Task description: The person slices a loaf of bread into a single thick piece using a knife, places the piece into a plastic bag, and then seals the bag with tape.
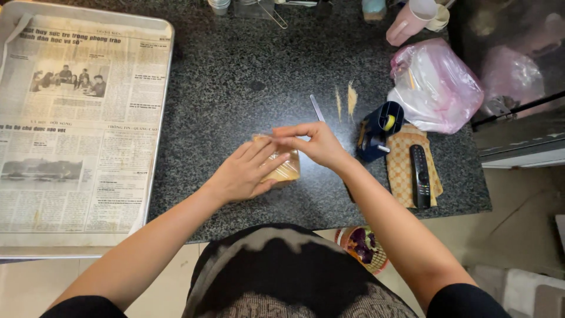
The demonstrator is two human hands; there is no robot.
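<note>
Under both sets of fingers, a small clear-wrapped tan packet (281, 168) is pinned: light, slippery film, best gripped at the sides; left hand (247, 174) is pressed flat, right hand (315, 144) is pinched on top.

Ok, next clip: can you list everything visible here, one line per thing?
wrapped block: 1, tan in clear film, counter centre, under both hands
metal tray: 1, silver, lined with newspaper, left
tape dispenser: 1, dark blue, right of the hands
patterned cloth: 1, orange-tan, beside the dispenser
remote control: 1, black, lying on the cloth
plastic bag: 1, pink-tinted, upper right
cup: 1, pink, top edge
thin blade or stick: 1, grey, behind the hands, kind unclear
counter: 1, dark speckled stone
left hand: flat on the block
right hand: fingers pinching at the block's top
</note>
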